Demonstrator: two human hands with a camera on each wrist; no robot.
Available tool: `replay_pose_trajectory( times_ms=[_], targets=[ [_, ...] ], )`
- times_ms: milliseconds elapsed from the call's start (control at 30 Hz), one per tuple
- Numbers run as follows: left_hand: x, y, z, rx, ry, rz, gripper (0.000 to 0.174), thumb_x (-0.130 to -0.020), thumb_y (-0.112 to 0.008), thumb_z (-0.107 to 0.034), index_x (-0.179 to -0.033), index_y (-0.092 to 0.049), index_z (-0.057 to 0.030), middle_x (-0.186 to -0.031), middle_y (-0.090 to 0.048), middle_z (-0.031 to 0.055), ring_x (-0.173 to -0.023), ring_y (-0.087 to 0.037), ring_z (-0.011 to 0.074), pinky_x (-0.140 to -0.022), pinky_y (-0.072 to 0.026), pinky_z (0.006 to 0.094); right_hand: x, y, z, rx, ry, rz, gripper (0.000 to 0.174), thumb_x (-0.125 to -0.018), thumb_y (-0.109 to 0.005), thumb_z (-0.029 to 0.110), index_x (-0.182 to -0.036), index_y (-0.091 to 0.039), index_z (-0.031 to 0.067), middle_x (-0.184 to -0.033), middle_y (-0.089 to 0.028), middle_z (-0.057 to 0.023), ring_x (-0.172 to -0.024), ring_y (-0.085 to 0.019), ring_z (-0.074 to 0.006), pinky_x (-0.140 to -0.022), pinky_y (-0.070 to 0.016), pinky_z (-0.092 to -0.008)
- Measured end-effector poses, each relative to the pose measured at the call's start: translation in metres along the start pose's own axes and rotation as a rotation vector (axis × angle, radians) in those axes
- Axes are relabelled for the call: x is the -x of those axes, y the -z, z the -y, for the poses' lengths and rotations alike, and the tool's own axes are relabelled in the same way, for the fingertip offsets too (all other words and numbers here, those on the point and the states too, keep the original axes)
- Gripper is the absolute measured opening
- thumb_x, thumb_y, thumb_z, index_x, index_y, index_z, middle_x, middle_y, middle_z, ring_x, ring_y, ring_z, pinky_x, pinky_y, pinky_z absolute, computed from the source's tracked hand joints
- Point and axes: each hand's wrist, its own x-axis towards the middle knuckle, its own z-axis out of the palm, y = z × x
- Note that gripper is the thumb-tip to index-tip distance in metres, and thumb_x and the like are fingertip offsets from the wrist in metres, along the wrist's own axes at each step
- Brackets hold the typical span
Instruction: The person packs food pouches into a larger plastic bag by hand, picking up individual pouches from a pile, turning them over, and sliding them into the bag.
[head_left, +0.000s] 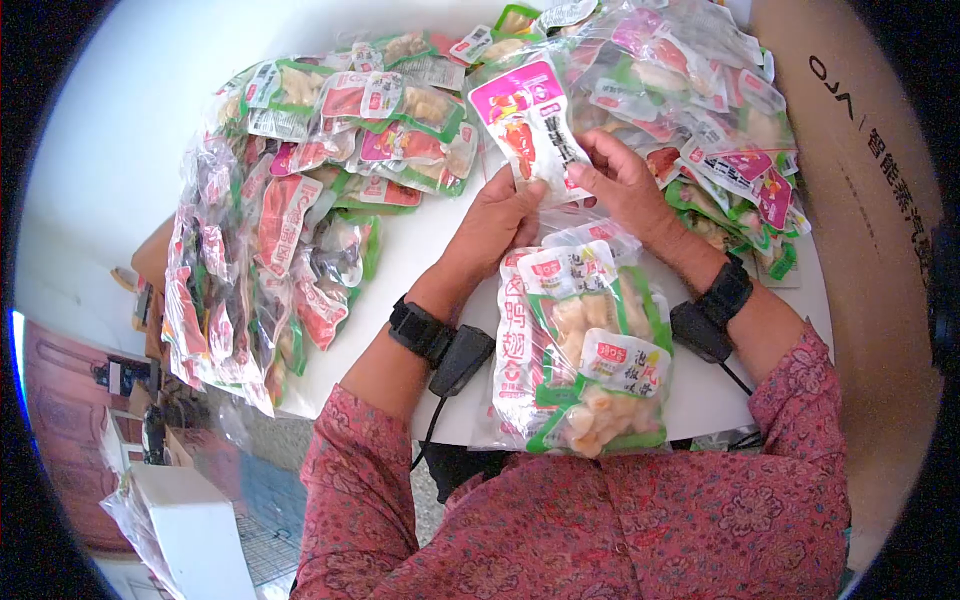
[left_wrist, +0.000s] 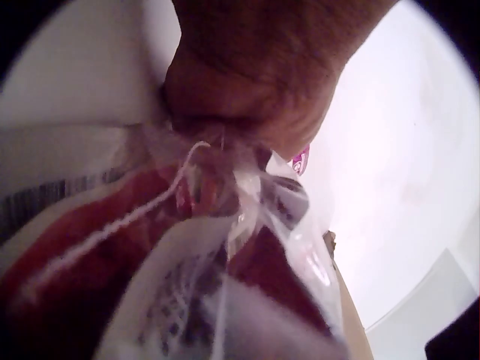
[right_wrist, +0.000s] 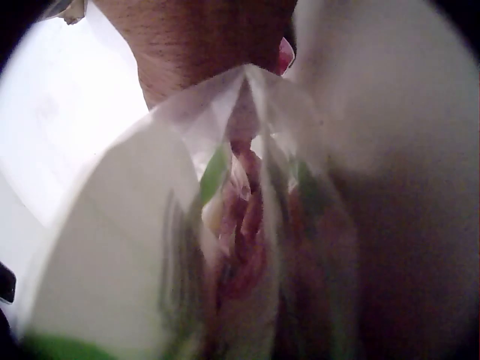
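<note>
In the head view both hands meet around a pink-and-white food packet (head_left: 525, 125), held upright above the table. The left hand (head_left: 505, 215) pinches its lower left edge with the thumb in front, and the right hand (head_left: 620, 180) grips its lower right side. Just below them, against the person's front, lies a clear bag (head_left: 585, 350) filled with several green, white and red packets; its top reaches up under the hands. The wrist views show the left hand (left_wrist: 255, 90) and the right hand (right_wrist: 202, 45) above clear plastic, their fingertips hidden.
Piles of bagged packets cover the table's left side (head_left: 290, 210) and its back right (head_left: 700, 110). A large cardboard box (head_left: 850, 200) stands along the right edge. At the lower left, beyond the white table (head_left: 430, 250), is a white box (head_left: 195, 525).
</note>
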Motion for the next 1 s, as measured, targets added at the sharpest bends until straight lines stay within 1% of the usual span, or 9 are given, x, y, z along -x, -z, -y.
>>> replay_pose_trajectory(
  times_ms=[67, 267, 333, 467, 533, 633, 733, 800, 1000],
  targets=[
    [-0.003, 0.003, 0.002, -0.028, -0.004, -0.005, 0.028, -0.087, -0.049, -0.018, -0.112, -0.046, -0.0075, -0.067, -0.049, -0.0040, -0.042, -0.034, 0.0017, -0.037, -0.0271, 0.0173, 0.003, -0.001, 0.015, 0.016, -0.196, 0.048, 0.026, -0.083, -0.054, 0.016, -0.104, -0.052, 0.0015, -0.082, -0.056, 0.0003, -0.067, -0.051, -0.0049, -0.056, -0.0430, -0.0201],
    [-0.003, 0.006, 0.002, -0.021, 0.017, -0.033, 0.028, -0.085, -0.053, -0.031, -0.097, -0.048, -0.0055, -0.062, -0.047, -0.0027, -0.041, -0.037, 0.0037, -0.035, -0.0272, 0.0182, 0.001, 0.007, 0.000, 0.131, -0.134, 0.005, 0.023, -0.083, -0.052, 0.018, -0.102, -0.053, 0.0031, -0.073, -0.056, 0.0012, -0.061, -0.049, -0.0042, -0.050, -0.0411, -0.0205],
    [-0.001, 0.010, -0.001, 0.110, 0.156, 0.036, 0.034, -0.086, -0.048, -0.040, -0.096, -0.049, -0.0071, -0.060, -0.046, -0.0019, -0.040, -0.037, 0.0048, -0.034, -0.0260, 0.0183, 0.001, 0.007, 0.000, 0.134, -0.105, -0.038, 0.022, -0.084, -0.052, 0.018, -0.100, -0.053, 0.0034, -0.072, -0.056, 0.0015, -0.061, -0.049, -0.0043, -0.050, -0.0410, -0.0208],
    [-0.004, 0.003, 0.001, 0.113, 0.052, -0.126, 0.047, -0.086, -0.038, -0.051, -0.099, -0.050, -0.0070, -0.054, -0.041, -0.0020, -0.039, -0.032, 0.0058, -0.034, -0.0230, 0.0196, -0.001, 0.007, 0.008, 0.054, -0.085, -0.148, 0.020, -0.085, -0.050, 0.016, -0.098, -0.053, 0.0024, -0.077, -0.056, 0.0004, -0.067, -0.050, -0.0053, -0.061, -0.0421, -0.0206],
    [-0.006, 0.011, 0.007, 0.166, 0.107, -0.071, 0.044, -0.086, -0.040, -0.049, -0.099, -0.051, -0.0083, -0.059, -0.044, -0.0023, -0.043, -0.035, 0.0057, -0.036, -0.0258, 0.0198, -0.003, 0.009, 0.006, -0.014, -0.061, -0.175, 0.019, -0.085, -0.049, 0.016, -0.098, -0.053, 0.0020, -0.080, -0.056, 0.0000, -0.071, -0.051, -0.0057, -0.065, -0.0422, -0.0207],
    [-0.009, 0.010, 0.010, 0.178, 0.077, -0.208, 0.033, -0.087, -0.045, -0.042, -0.096, -0.051, -0.0107, -0.063, -0.045, -0.0029, -0.045, -0.037, 0.0056, -0.037, -0.0278, 0.0194, -0.005, 0.012, 0.002, -0.045, 0.013, -0.241, 0.020, -0.086, -0.049, 0.016, -0.098, -0.053, 0.0015, -0.086, -0.056, -0.0010, -0.079, -0.051, -0.0070, -0.072, -0.0418, -0.0216],
    [-0.003, 0.010, 0.007, 0.143, 0.039, -0.193, 0.021, -0.087, -0.049, -0.032, -0.091, -0.050, -0.0118, -0.065, -0.047, -0.0030, -0.046, -0.038, 0.0053, -0.038, -0.0282, 0.0187, -0.005, 0.011, -0.002, -0.082, -0.084, -0.235, 0.022, -0.086, -0.050, 0.019, -0.099, -0.053, 0.0017, -0.089, -0.057, -0.0019, -0.082, -0.052, -0.0090, -0.074, -0.0422, -0.0229],
    [-0.002, 0.010, 0.006, 0.124, 0.001, -0.146, 0.016, -0.087, -0.049, -0.027, -0.087, -0.049, -0.0114, -0.066, -0.049, -0.0024, -0.046, -0.041, 0.0053, -0.038, -0.0291, 0.0180, -0.004, 0.008, -0.007, -0.351, -0.241, -0.184, 0.027, -0.087, -0.050, 0.024, -0.100, -0.053, 0.0014, -0.091, -0.057, -0.0029, -0.083, -0.053, -0.0100, -0.074, -0.0427, -0.0236],
    [-0.002, 0.008, 0.002, 0.190, 0.094, -0.169, 0.013, -0.084, -0.049, -0.020, -0.088, -0.047, -0.0082, -0.061, -0.048, 0.0000, -0.043, -0.041, 0.0076, -0.037, -0.0309, 0.0192, -0.002, 0.008, -0.007, -0.348, -0.269, -0.157, 0.033, -0.087, -0.049, 0.030, -0.103, -0.052, 0.0013, -0.092, -0.058, -0.0036, -0.082, -0.054, -0.0103, -0.072, -0.0439, -0.0252]
  ],
)
